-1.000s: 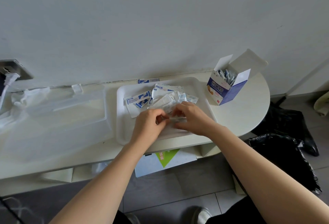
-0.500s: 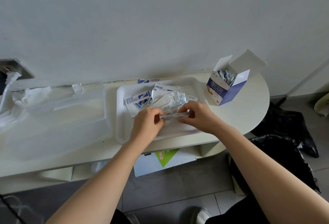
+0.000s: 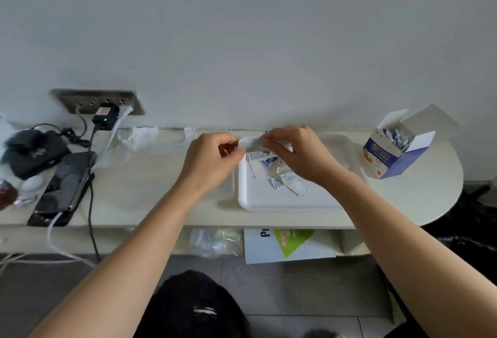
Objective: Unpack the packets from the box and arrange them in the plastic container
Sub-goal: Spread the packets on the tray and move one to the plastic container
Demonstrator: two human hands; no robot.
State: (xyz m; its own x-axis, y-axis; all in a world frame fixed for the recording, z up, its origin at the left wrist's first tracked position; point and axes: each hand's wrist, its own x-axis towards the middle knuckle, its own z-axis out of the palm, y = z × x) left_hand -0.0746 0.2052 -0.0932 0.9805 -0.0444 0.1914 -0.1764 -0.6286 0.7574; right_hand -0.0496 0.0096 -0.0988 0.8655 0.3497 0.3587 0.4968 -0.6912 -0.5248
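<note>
- Grip: left hand [image 3: 212,157] and right hand [image 3: 298,154] both pinch a packet bundle [image 3: 251,144], fingers clamped on it.
- Loose packets [image 3: 282,177] lie in white tray [image 3: 269,203].

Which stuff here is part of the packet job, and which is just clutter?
Job: box, bundle pinched by left hand and right hand, loose packets, tray.
Clutter: phone, charger, black pouch, cables, papers below.
</note>
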